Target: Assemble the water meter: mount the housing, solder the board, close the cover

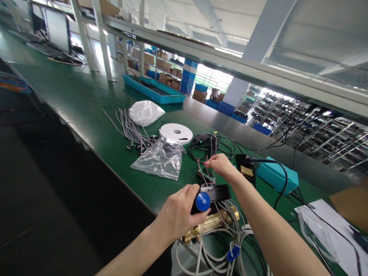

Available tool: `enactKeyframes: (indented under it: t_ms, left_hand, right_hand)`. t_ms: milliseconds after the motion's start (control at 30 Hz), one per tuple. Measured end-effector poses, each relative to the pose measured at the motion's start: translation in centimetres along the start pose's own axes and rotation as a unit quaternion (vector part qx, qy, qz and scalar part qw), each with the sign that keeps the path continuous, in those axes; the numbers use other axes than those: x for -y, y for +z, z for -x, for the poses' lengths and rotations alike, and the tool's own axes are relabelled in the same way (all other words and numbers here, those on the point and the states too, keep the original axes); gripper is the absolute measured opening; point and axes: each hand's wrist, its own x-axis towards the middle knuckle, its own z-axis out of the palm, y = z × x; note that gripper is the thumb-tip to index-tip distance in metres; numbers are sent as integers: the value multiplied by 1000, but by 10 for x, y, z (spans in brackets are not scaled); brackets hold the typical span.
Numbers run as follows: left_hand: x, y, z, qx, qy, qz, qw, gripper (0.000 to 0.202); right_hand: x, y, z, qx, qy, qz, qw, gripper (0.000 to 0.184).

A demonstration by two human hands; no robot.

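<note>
My left hand (179, 214) is closed around a black housing (214, 194) with a blue round battery-like cap (202, 201), held above a brass valve body (211, 225). My right hand (220, 165) pinches thin red and white wires (203, 174) that rise from the black housing. Grey cables (207, 253) with a blue clip (233, 253) loop below the brass part.
On the green bench (86, 99) lie a clear plastic bag (161, 159), a bundle of grey leads (129, 132), a white bag (145, 112), a white tape reel (176, 133), a black soldering iron with cord (213, 145), a teal soldering station (277, 175), a blue tray (153, 90) and papers (330, 226).
</note>
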Motion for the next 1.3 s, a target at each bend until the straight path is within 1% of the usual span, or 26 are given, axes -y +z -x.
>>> enactKeyframes:
  t_ms: [233, 300, 367, 433, 500, 567, 633, 700, 800, 900, 967, 1000, 1067, 1133, 1233, 1300]
  left_hand:
    - [0, 1, 1, -9, 6, -6, 1000, 32]
    - [0, 2, 1, -12, 9, -8, 1000, 32]
    - [2, 3, 2, -16, 13, -6, 1000, 32]
    - [3, 3, 2, -20, 16, 1, 1000, 33]
    - [5, 3, 0, -18, 17, 8, 1000, 33]
    - [5, 2, -2, -8, 20, 12, 1000, 32]
    - [5, -1, -6, 8, 23, 17, 1000, 31]
    - [4, -6, -10, 37, 17, 32, 999, 32]
    - [3, -19, -18, 112, -1, 71, 991, 37]
    - [2, -37, -33, 179, -25, 122, 976, 51]
    - [2, -43, -49, 190, -71, 154, 967, 46]
    - [2, -43, -58, 186, -100, 161, 964, 42]
    - [0, -38, -77, 168, -150, 153, 962, 45]
    - [-2, -26, -96, 156, -181, 126, 963, 47]
    - [-4, -9, -116, 150, -209, 97, 962, 45]
    - [-7, -4, -124, 149, -218, 91, 960, 43]
  right_hand:
    - [-2, 6, -7, 2, -8, -17, 1000, 24]
    - [-5, 5, -5, -11, -22, -27, 999, 24]
    - [-10, 1, 0, -37, -45, -40, 998, 27]
    - [-20, -5, 11, -74, -71, -54, 993, 31]
    - [-35, -10, 29, -106, -93, -70, 988, 35]
    - [-51, -11, 51, -119, -110, -86, 983, 38]
    - [-66, -9, 73, -116, -126, -103, 980, 38]
    - [-78, -4, 91, -113, -140, -121, 976, 36]
    - [-87, 4, 108, -127, -147, -143, 971, 33]
    - [-90, 9, 115, -149, -143, -157, 966, 32]
    - [-90, 9, 118, -160, -144, -163, 963, 28]
    - [-90, 9, 119, -162, -146, -166, 962, 26]
    - [-89, 7, 123, -163, -153, -170, 960, 20]
    - [-89, 5, 130, -161, -162, -173, 958, 16]
    - [-95, 2, 145, -169, -172, -169, 956, 17]
    - [-106, 0, 160, -188, -169, -169, 953, 16]
